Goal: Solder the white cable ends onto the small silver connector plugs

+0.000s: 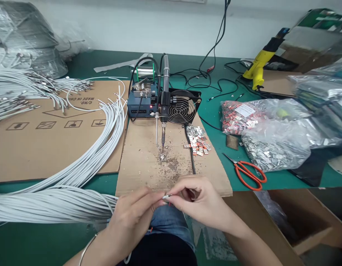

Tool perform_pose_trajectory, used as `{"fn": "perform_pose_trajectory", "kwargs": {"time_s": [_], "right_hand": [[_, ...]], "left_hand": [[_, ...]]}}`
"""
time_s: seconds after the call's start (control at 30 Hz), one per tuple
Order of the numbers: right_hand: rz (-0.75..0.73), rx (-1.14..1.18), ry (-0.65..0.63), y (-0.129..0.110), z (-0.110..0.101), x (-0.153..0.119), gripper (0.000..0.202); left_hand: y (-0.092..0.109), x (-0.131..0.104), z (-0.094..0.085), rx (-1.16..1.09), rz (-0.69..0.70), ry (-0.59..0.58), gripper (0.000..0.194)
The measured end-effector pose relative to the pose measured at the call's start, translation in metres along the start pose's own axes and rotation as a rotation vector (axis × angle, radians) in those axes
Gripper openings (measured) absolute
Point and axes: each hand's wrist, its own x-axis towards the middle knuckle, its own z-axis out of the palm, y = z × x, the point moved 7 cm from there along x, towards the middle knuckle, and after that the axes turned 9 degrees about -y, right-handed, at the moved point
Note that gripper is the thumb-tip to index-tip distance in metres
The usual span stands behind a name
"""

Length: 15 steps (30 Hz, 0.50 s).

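Observation:
Over the near edge of the cardboard, my left hand (130, 212) and my right hand (200, 199) meet fingertip to fingertip. Both are closed in a pinch on a small pale piece (167, 197), which looks like the end of a white cable. A bit of red shows just under it; the fingers hide most of the rest. Below my left hand, a short curve of white cable (128, 258) appears against dark clothing. Ahead of the hands, a soldering iron (163, 99) points down in its stand, its tip above a small heap of solder bits (162, 157).
Bundled white cables (104, 129) lie on the left. Behind the iron are a blue soldering station (141, 105), solder spool (144, 72) and fan (183, 109). Orange-and-metal connectors (200, 146) lie right, beyond them orange-handled scissors (249, 175), bags of parts (276, 147) and a yellow heat gun (258, 66).

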Motion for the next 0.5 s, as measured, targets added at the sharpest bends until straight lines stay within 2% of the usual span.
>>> {"fn": "perform_pose_trajectory", "kwargs": {"time_s": [0.07,0.13,0.2,0.27,0.33,0.4,0.5], "right_hand": [[-0.004,0.118,-0.021,0.005,0.002,0.004,0.007],[-0.068,0.338,0.018,0.009,0.004,0.008,0.007],[-0.148,0.559,0.091,0.013,0.01,0.011,0.01],[-0.189,0.671,0.149,0.018,0.02,0.012,0.016],[-0.195,0.699,0.171,0.021,0.031,0.011,0.021],[-0.208,0.734,0.189,0.021,0.037,0.009,0.021],[-0.252,0.699,0.24,0.017,0.029,0.005,0.014]], "left_hand": [[-0.002,-0.002,0.0,0.002,0.004,0.015,0.02],[-0.012,-0.004,0.003,-0.166,-0.116,0.032,0.016],[-0.028,-0.008,0.014,-0.515,-0.328,0.05,0.005],[-0.039,-0.013,0.032,-0.896,-0.538,0.055,0.016],[-0.041,-0.017,0.047,-1.142,-0.675,0.044,0.027],[-0.041,-0.019,0.053,-1.232,-0.734,0.032,0.032],[-0.042,-0.019,0.047,-1.174,-0.732,0.007,0.031]]}}
